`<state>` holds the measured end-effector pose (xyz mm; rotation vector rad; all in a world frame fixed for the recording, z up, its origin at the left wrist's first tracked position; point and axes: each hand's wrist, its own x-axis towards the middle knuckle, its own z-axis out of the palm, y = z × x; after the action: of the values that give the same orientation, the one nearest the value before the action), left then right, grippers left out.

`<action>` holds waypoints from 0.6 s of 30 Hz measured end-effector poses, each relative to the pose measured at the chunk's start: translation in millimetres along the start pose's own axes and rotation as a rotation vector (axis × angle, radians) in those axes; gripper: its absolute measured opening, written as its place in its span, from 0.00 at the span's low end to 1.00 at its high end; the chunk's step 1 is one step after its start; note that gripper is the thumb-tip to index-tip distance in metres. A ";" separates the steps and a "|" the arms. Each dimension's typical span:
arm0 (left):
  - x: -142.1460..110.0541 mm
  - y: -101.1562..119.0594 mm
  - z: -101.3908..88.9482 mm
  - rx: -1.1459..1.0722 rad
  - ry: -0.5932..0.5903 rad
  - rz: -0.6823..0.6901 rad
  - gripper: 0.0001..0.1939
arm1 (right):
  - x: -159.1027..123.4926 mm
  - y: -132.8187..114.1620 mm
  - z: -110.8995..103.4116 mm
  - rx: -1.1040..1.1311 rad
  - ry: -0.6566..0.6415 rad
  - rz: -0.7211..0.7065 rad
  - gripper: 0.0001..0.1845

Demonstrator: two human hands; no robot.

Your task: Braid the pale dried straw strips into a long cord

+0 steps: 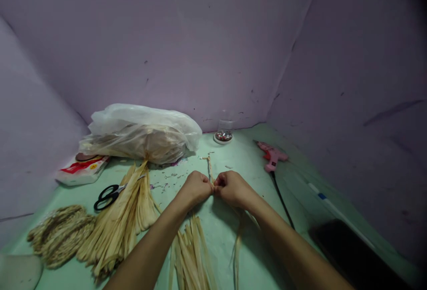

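Observation:
My left hand point(199, 186) and my right hand point(232, 187) meet at the middle of the table, fingers pinched on the lower end of a thin braid of pale dried fibre point(210, 167). The braid's finished part runs away from me and bends left at its far tip. Loose strands point(237, 241) of it trail below my right hand toward me. Under my left forearm lies a bundle of flat straw-coloured strips point(193, 254). What sits exactly between the fingertips is partly hidden.
Left are a bigger strip bundle point(123, 219), black-handled scissors point(107, 197), coiled braided rope point(62, 235) and a plastic bag point(143, 132). A small glass jar point(223, 134) stands behind. A pink glue gun point(272, 154) with a black cord and a dark flat object point(353, 254) lie right.

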<state>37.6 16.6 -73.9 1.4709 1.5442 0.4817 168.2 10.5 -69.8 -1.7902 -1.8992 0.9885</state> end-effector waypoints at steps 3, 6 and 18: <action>3.0 -3.7 1.7 -0.019 0.018 0.058 0.03 | -3.9 -5.6 -4.2 -0.071 0.026 -0.034 0.06; 2.9 -4.6 1.5 -0.019 -0.005 0.060 0.04 | -7.9 -9.8 -4.8 -0.150 0.064 -0.081 0.08; -0.5 1.3 9.5 -0.239 0.121 -0.068 0.08 | -35.7 -41.9 -3.7 -0.526 0.126 0.000 0.09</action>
<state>46.0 13.5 -77.4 1.2211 1.5653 0.7002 145.4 -21.4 -31.1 -2.0629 -2.2150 0.3748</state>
